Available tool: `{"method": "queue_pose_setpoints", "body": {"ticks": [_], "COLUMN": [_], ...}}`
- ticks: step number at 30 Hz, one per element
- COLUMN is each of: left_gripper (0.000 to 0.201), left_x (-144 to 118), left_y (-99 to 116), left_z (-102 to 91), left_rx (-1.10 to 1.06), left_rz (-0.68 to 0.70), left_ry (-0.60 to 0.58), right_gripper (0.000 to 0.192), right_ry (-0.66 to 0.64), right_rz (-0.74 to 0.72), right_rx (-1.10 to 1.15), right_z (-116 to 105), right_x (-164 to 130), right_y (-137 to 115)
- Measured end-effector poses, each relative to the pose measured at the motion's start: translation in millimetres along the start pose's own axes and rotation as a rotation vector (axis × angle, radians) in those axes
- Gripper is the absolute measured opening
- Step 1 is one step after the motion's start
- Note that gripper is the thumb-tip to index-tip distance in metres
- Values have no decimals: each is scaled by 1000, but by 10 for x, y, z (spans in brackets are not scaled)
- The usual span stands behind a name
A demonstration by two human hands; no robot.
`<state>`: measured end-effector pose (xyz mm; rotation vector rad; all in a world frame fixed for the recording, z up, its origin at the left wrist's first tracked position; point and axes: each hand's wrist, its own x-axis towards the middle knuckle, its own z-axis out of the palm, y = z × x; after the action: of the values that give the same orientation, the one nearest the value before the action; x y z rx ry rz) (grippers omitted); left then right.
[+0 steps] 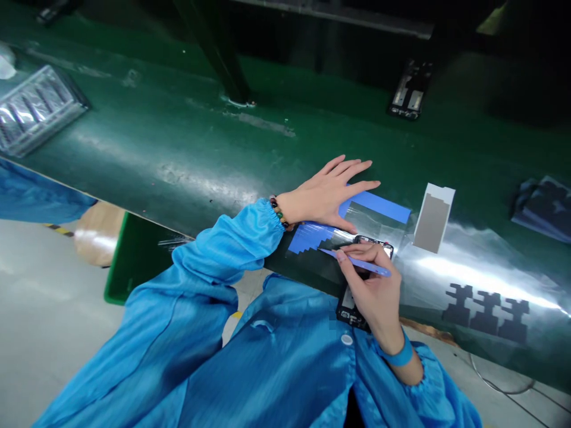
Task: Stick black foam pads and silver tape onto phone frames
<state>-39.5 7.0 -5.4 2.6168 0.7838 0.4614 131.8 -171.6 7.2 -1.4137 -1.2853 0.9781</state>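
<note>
My left hand lies with its fingers spread over a clear sheet that carries blue film pieces, close to the bench's front edge. A blue film strip runs beyond its thumb. In my right hand are blue tweezers, pinched between thumb and fingers. Their tip points left, at the stepped edge of the blue film; whether it touches is too small to tell. Under my right hand sits a black phone frame, partly hidden by the hand and jutting past the bench edge.
To the right lie a grey-and-white sticker card, several dark cut-out pieces and a stack of dark sheets. Another phone frame rests farther back. A post rises from the green bench; clear trays stand far left.
</note>
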Motion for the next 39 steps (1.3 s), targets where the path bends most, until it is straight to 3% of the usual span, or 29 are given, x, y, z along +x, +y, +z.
{"method": "queue_pose_setpoints", "body": {"ticks": [4, 7, 10, 13, 19, 33, 36, 39], "left_gripper": [93, 64, 32, 19, 17, 16, 18, 19], "left_x": [14, 40, 53, 42, 21, 10, 7, 4], "left_y": [56, 178, 319, 414, 464, 491, 498, 496], "left_z": [-68, -144, -150, -80, 22, 52, 50, 47], "left_rx": [-41, -130, -235, -272, -297, -206, -170, -143], "left_rz": [25, 64, 179, 288, 343, 407, 410, 420], "left_ry": [9, 13, -57, -102, -145, -193, -188, -176], "right_gripper": [31, 38, 40, 37, 33, 31, 33, 37], "right_ry": [171, 320, 312, 266, 213, 167, 214, 353], "right_rz": [27, 35, 63, 75, 66, 71, 46, 26], "right_rx": [111, 155, 149, 138, 107, 99, 111, 127], "right_z": [-328, -690, -907, -931, -870, -886, -974, -1148], "right_x": [112, 197, 228, 216, 177, 172, 170, 137], "right_y": [40, 145, 250, 303, 278, 307, 285, 300]}}
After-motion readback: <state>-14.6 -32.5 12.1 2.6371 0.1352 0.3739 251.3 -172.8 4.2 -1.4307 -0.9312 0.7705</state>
